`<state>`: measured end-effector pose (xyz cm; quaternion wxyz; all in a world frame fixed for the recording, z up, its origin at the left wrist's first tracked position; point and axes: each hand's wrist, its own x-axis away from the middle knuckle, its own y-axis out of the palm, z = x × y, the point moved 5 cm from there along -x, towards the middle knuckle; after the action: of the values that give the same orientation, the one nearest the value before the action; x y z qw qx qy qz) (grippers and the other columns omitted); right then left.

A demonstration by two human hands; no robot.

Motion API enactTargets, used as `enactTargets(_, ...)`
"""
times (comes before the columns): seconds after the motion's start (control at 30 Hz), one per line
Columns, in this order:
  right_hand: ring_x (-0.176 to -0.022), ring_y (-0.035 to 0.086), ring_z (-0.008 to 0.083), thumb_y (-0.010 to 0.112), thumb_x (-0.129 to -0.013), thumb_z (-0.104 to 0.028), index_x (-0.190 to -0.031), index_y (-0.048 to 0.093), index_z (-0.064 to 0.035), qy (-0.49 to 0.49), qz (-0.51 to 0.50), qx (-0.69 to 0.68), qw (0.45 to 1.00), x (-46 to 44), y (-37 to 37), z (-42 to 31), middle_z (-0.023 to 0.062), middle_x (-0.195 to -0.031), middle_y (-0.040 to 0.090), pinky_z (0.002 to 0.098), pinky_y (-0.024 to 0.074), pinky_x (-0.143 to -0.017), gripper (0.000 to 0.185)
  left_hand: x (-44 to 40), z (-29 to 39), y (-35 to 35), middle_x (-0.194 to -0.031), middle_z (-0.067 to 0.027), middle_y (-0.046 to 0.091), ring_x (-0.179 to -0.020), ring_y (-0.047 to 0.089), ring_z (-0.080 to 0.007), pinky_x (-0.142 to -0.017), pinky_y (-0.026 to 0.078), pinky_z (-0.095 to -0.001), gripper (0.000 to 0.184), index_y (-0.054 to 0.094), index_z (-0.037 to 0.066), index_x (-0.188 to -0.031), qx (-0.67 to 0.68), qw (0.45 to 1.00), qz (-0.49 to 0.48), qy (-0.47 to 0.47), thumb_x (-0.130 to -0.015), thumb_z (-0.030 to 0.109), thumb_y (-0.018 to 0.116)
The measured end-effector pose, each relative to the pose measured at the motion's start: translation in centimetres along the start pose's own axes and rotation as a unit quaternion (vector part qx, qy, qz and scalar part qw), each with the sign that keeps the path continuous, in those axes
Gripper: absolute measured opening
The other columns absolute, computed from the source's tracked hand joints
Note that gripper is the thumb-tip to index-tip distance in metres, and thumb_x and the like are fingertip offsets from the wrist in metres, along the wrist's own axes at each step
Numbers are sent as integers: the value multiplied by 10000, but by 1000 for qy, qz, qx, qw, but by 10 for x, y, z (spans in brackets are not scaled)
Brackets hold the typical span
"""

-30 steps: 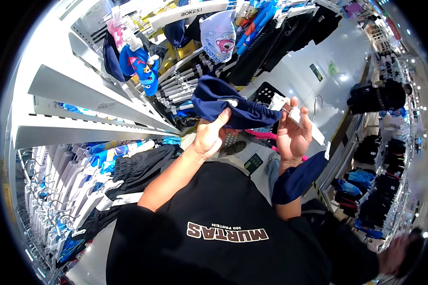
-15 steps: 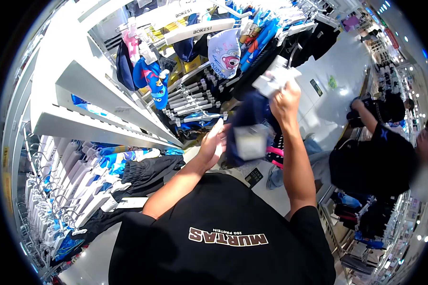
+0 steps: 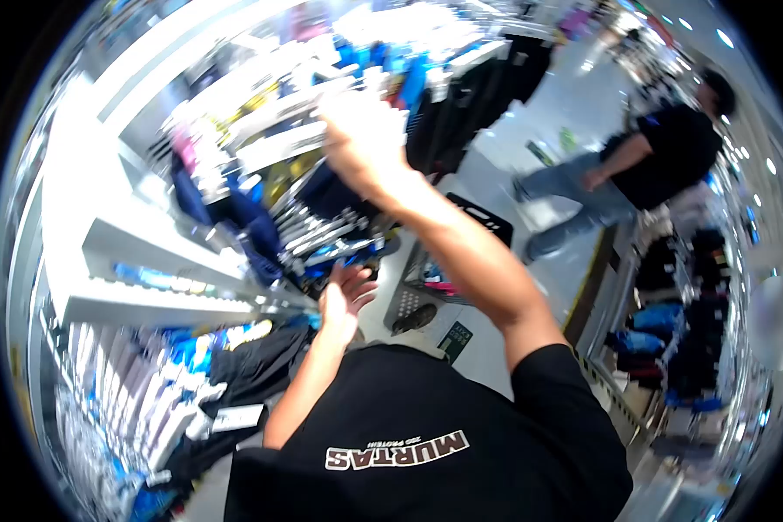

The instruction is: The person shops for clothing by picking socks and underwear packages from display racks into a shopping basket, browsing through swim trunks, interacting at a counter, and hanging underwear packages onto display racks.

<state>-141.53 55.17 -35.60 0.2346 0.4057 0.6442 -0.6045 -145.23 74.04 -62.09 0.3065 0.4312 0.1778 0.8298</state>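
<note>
My right hand [image 3: 367,146] is raised at the clothes rack, closed around a white hanger that is mostly lost in glare and motion blur. Just below that hand, a navy garment [image 3: 326,190] appears to hang from it. My left hand [image 3: 348,300] is lower, near the rack's lower row of white hangers [image 3: 322,230], with its fingers apart and nothing in them. More navy clothing [image 3: 250,228] hangs to the left of these hangers.
White shelf panels [image 3: 161,239] jut in from the left. Black shorts [image 3: 257,370] and many white hangers line the lower left. A black-handled basket [image 3: 478,217] stands on the floor. At the right, a person [image 3: 670,161] stands in the aisle beside shelves of folded clothing [image 3: 657,317].
My right hand has moved up and left to the rack with the hanger and navy garment. My left hand has dropped lower and left. The view has turned, and the person shows more fully.
</note>
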Motion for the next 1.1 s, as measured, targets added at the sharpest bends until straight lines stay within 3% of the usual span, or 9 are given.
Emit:
enactTargets(0.3,-961,572,357,597,-795,-17,-1078,585,-21,-3,28,-53,998,0,5,3,176,-1009,591,463,479,-865,283,-11,-8,5,-975,-107,680,-899,681,-289,-794,541,-410,467,642,70,-1060,-29,999,-24,-20,-1006,522,539)
enactTargets(0.4,-1148,545,397,739,-716,-35,-1188,568,-58,11,67,-150,986,8,-5,10,165,-1157,582,513,446,-997,502,-11,-9,10,-970,-105,674,-869,682,-284,-787,542,-403,454,641,64,-1054,-36,999,-21,-27,-1013,505,538)
enactTargets(0.53,-1256,513,410,798,-720,-79,-1249,581,-52,48,86,-144,985,52,-40,23,175,-1270,578,494,408,-1096,573,-19,-17,4,-978,-110,677,-853,683,-282,-778,544,-395,443,633,54,-1095,-48,998,-14,-42,-1024,478,527)
enactTargets(0.67,-1147,589,357,778,-807,-150,-1140,646,-36,200,-4,-136,970,174,-64,68,158,-1131,648,446,451,-1027,376,-13,-19,-4,-1043,-134,677,-862,687,-254,-758,546,-358,400,597,28,-1160,-52,997,-2,-53,-1035,403,539)
enactTargets(0.7,-1108,598,348,776,-830,-173,-1118,645,-24,265,-74,-136,952,221,-66,86,172,-1137,646,434,465,-986,350,-11,-20,-7,-1039,-130,677,-855,689,-244,-747,548,-345,390,602,30,-1160,-59,997,14,-53,-1032,394,549)
enactTargets(0.8,-1046,619,367,760,-850,-405,-1127,660,-21,330,-229,-51,915,344,-94,121,177,-1092,659,435,495,-893,484,-13,-28,-16,-994,-111,685,-846,689,-228,-748,558,-341,354,605,20,-1151,-115,991,29,-54,-1035,350,550)
enactTargets(0.9,-926,667,362,696,-867,-532,-1029,684,-48,383,-402,-8,832,415,-119,144,165,-979,695,470,518,-777,511,-20,-37,-2,-1012,-112,686,-843,691,-208,-742,556,-323,336,608,15,-1147,-189,980,27,-47,-1035,327,554)
enactTargets(1.0,-761,688,358,623,-873,-633,-899,667,-74,402,-450,28,797,416,-112,166,145,-817,701,490,517,-641,561,-43,-64,29,-1049,-119,683,-847,693,-193,-744,560,-305,315,604,12,-1155,-223,973,3,-58,-1034,299,558)
enactTargets(1.1,-677,682,359,593,-871,-673,-831,621,-80,374,-377,48,846,414,-111,182,149,-732,684,479,516,-578,595,-60,-82,62,-1045,-118,685,-838,697,-188,-723,567,-288,299,609,17,-1149,-246,966,-14,-75,-1031,289,566)
